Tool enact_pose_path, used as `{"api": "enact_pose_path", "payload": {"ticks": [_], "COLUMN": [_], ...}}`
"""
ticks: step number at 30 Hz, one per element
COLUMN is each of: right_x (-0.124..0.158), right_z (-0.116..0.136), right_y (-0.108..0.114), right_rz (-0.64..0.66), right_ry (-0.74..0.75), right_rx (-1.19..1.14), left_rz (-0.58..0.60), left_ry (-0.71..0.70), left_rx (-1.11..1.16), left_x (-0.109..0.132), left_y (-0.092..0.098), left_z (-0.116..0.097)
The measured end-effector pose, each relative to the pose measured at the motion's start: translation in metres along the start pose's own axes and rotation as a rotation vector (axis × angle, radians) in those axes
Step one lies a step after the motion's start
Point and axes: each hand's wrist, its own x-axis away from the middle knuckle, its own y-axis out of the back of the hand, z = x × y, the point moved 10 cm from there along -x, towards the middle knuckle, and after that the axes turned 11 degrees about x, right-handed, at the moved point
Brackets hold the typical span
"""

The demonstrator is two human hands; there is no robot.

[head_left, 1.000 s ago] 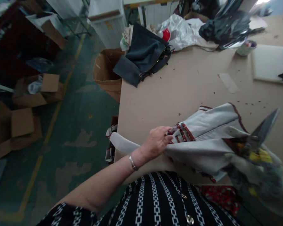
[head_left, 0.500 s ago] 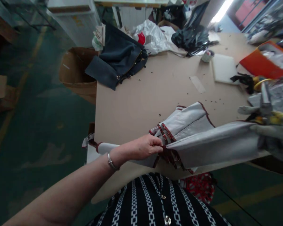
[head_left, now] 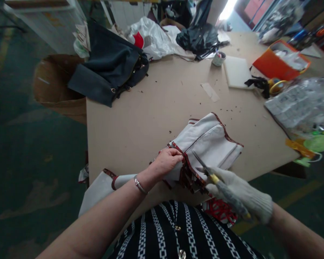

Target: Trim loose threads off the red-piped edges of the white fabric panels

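Note:
My bare left hand pinches the dark red bound edge of a white fabric piece. The piece lies folded at the table's near side, with several red-brown trimmed strips bunched below the fingers. My right hand, in a whitish knitted glove, is closed around a slim pointed metal tool with a yellow and grey wrapped handle. Its tip points up and left, close to the fabric beside my left hand. Whether it touches the cloth, I cannot tell. More white fabric hangs over the near left table edge.
A dark blue bag lies at the far left of the table, beside a brown carton. Black plastic, a small cup, a white board, an orange box and clear plastic wrap line the back and right.
My gloved right hand has come from the far right in to the fabric. The cloth stretched toward it now lies folded by my left hand, which still pinches. The view has shifted right.

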Motion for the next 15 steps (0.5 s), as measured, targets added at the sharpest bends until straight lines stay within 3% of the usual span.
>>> {"api": "enact_pose_path", "payload": {"ticks": [2,4,8,15], "right_x": [0.0,-0.003,-0.009,-0.013], "right_z": [-0.003,-0.008,-0.015,-0.002], "right_y": [-0.024,-0.033,-0.037,-0.037], "right_rz": [0.062,0.075,0.107,0.103], "right_ry": [0.023,0.041,0.068,0.117], "right_rx": [-0.039,-0.045,-0.022,-0.094], "left_rz": [-0.004,-0.005,0.011,0.024], "left_ry": [0.005,0.011,0.024,0.004], "left_rx": [0.027,0.038,0.035,0.036], "left_x": [0.001,0.0,0.0,0.001], "left_y": [-0.001,-0.001,-0.004,-0.006], "left_z": [0.0,0.001,0.004,0.006]}}
